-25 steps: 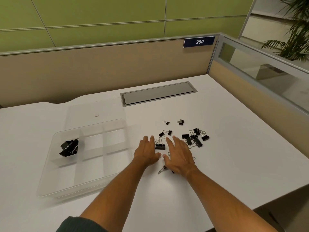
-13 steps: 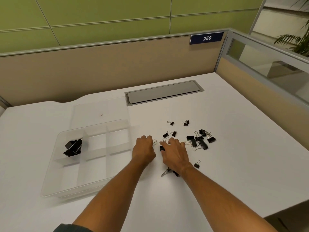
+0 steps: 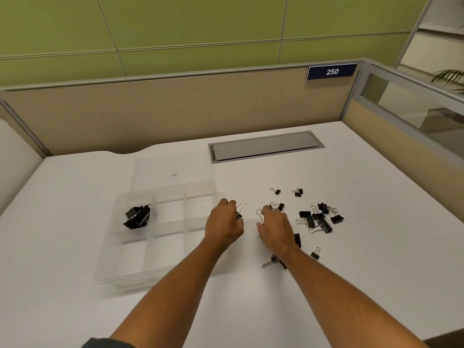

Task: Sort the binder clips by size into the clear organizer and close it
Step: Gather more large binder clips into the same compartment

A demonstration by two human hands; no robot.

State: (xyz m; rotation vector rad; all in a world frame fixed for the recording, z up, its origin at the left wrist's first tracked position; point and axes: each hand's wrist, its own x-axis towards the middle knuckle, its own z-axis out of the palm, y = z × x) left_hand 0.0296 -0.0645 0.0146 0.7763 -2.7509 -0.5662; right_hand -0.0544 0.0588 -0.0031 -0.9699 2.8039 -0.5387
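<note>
The clear organizer (image 3: 118, 249) stands on the white desk at left, its lid (image 3: 160, 167) folded back behind it. Several large black binder clips (image 3: 137, 217) lie in its far-left compartment. My left hand (image 3: 223, 226) is closed around a medium binder clip (image 3: 241, 209) whose wire handles stick up past my fingers. My right hand (image 3: 275, 228) is curled over another binder clip (image 3: 259, 214), with only a wire loop showing. A cluster of loose clips (image 3: 319, 218) lies to the right, and small clips (image 3: 277, 191) lie farther back. A large clip (image 3: 271, 261) peeks out under my right wrist.
A grey cable hatch (image 3: 263, 146) is set into the desk behind the clips. A beige partition (image 3: 175, 109) closes the back and a glass-topped partition (image 3: 406, 114) the right. One tiny clip (image 3: 315, 254) lies alone near my right forearm.
Both hands have curled from flat over the clips into fists, each closing on a clip. My left hand has drawn left toward the organizer. The view has shifted left.
</note>
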